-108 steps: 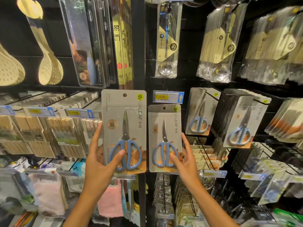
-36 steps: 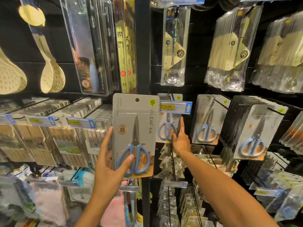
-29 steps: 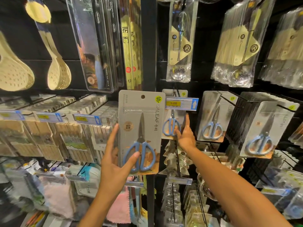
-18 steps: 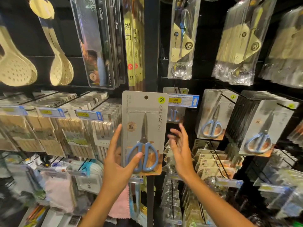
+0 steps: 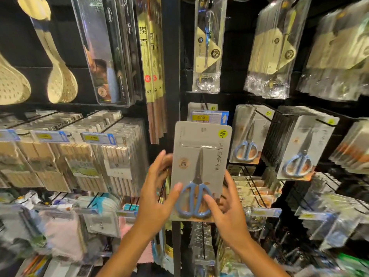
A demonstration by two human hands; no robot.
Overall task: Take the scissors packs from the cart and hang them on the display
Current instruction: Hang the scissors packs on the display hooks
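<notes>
Hands grip one scissors pack (image 5: pixel 200 166): left hand (image 5: pixel 157 196) and right hand (image 5: pixel 225 208) pinch its lower edges. Hanging is underway. Next, its hole must meet the peg above, behind the price tag (image 5: pixel 208 117).

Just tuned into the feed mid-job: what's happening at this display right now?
A person is restocking scissors. Both hands hold one carded scissors pack upright in front of the display: the left hand grips its left edge, the right hand its lower right. It is not yet on a hook. Just behind its top sits a blue price tag, with a hung scissors pack behind that. More packs hang to the right.
</notes>
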